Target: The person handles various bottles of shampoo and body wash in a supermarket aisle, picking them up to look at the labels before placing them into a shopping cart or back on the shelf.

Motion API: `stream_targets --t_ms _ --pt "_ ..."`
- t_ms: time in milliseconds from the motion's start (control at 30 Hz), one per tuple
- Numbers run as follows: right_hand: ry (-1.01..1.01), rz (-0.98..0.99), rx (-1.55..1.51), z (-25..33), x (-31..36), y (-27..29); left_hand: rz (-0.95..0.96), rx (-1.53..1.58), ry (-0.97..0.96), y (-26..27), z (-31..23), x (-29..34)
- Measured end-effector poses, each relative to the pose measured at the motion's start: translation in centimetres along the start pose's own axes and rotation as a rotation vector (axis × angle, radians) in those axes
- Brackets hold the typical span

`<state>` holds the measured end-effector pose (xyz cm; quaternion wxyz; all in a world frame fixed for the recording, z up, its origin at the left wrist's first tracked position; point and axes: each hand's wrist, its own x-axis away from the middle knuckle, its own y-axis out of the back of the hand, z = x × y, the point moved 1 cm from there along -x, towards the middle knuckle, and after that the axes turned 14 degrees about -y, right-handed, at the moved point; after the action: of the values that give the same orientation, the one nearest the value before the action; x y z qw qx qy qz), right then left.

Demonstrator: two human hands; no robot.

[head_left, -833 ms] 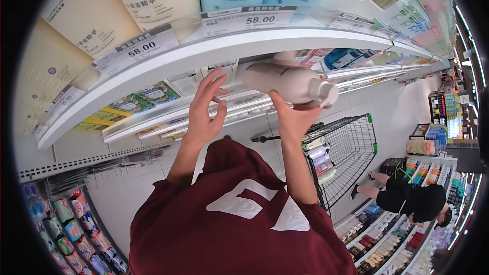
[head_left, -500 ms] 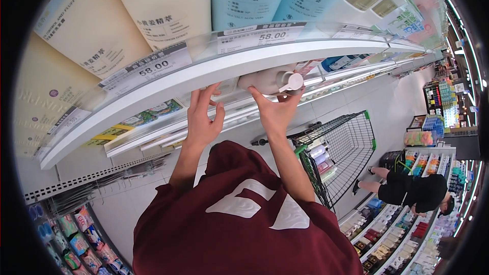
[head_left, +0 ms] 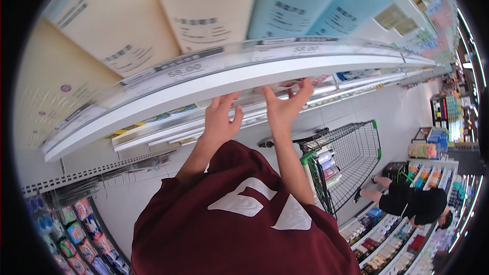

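L hand [head_left: 220, 121]: unclenched, fingers apart & bent a bit, thumb off to the side; fingertips right by the underside of the long curved white shelf edge [head_left: 153, 103]. Can't tell if they touch it. R hand [head_left: 286, 109]: thumb & fingers spread wide, reaching in under same edge, around a pale pinkish-white plastic bottle [head_left: 285, 86]. Bottle mostly hidden under the shelf, only a sliver showing btwn thumb & fingers; can't tell if the grip's firm or loose.

Labels: rectangular white paper price tag [head_left: 175, 70] w/ dark header band sits behind the clear strip, main figure big & just readable, small print smeared. Second white price tag w/ dark band [head_left: 300, 51] further R, blurrier. Up top, tall cream-coloured flat-faced bottles [head_left: 204, 0] w/ blocks of dark print, & light-blue ones of same kind [head_left: 300, 5], also w/ dark print; char. strokes too blurred for a sure read. Far-L cream pack has a small round purple mark [head_left: 65, 88].

Wearer's maroon long top [head_left: 204, 244] has big white geometric patches. Black wire shopping cart w/ green corners [head_left: 356, 158] stands R of R arm, pale packs [head_left: 328, 167] inside. Person in black top & shorts [head_left: 427, 206] stands well apart, far R.
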<state>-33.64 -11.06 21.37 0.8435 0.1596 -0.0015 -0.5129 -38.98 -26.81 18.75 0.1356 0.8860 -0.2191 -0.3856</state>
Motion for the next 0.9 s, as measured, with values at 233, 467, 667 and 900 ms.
stream_targets --t_ms 233,467,667,900 --pt "0.037 -0.039 0.143 0.9 -1.4 0.1 0.024 -0.008 0.012 0.4 -0.5 -0.1" --pt "-0.150 0.167 0.269 1.2 -2.8 0.8 0.018 0.003 0.012 -0.2 0.2 -0.2" --pt "-0.181 0.265 0.169 2.2 -3.0 1.3 -0.006 0.028 0.003 -0.3 0.2 -0.3" --pt "-0.165 0.249 0.044 1.7 -3.0 0.8 -0.007 -0.004 -0.024 -0.7 0.0 -0.4"
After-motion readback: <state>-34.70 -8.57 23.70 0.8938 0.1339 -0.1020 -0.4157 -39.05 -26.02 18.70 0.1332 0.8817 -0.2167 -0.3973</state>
